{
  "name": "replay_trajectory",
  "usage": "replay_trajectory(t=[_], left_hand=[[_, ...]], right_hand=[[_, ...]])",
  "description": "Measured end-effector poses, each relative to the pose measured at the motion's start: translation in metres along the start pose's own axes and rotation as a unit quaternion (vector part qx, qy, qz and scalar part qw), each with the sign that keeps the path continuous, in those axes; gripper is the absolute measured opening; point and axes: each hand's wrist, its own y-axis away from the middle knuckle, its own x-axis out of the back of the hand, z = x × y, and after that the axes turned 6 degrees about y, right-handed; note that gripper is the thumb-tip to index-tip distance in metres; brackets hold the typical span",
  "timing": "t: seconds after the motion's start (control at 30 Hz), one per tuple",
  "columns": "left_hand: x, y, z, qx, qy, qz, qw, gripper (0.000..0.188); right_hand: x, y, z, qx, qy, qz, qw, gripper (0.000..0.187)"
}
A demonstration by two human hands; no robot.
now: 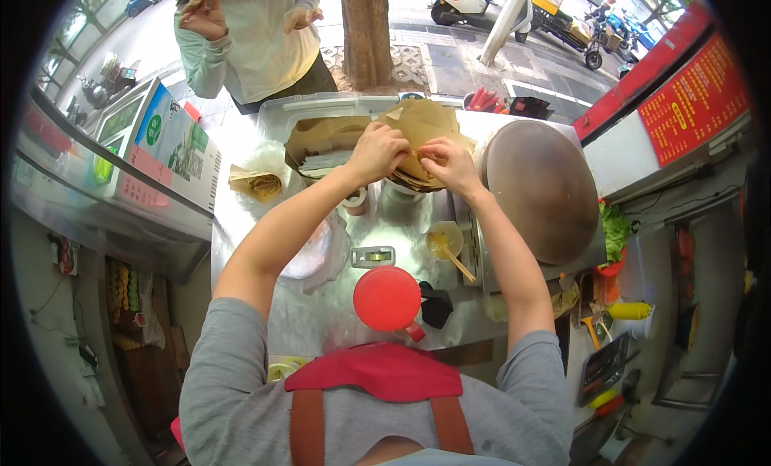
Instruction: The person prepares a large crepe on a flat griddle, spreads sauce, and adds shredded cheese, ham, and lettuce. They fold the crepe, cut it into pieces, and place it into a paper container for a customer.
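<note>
Both of my arms reach to the far side of the steel counter, where a stack of brown paper bags (418,121) stands. My left hand (381,151) is closed, its fingers pinching the left edge of the brown paper. Just right of it, my right hand (451,166) pinches the paper's near edge with thumb and fingers. An open brown container (309,145) with white sheets in it is beside my left hand. Far left on the counter lies a paper-wrapped food roll (259,185) with its filling showing. The exact grip of the fingertips is too small to make out.
A round griddle (542,193) takes up the right side. Nearer me are a tape dispenser (374,257), a red-lidded container (387,297) and a bowl (445,236) with chopsticks. Lettuce (615,230) sits right of the griddle. A person (257,48) stands across the counter.
</note>
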Motion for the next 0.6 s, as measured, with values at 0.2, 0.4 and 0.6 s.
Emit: replay_trajectory(t=[0.2,0.4,0.6], left_hand=[[-0.021,-0.022,-0.001,0.007,0.004,0.046,0.999,0.005],[0.003,-0.035,-0.005,0.062,0.055,0.010,0.997,0.044],[0.073,-0.062,-0.003,0.037,0.060,-0.168,0.983,0.052]], right_hand=[[-0.005,-0.010,0.010,-0.064,0.103,0.016,0.992,0.018],[0.025,-0.036,-0.004,0.081,0.145,0.004,0.986,0.010],[0.070,-0.066,-0.071,0.232,0.163,-0.037,0.958,0.011]])
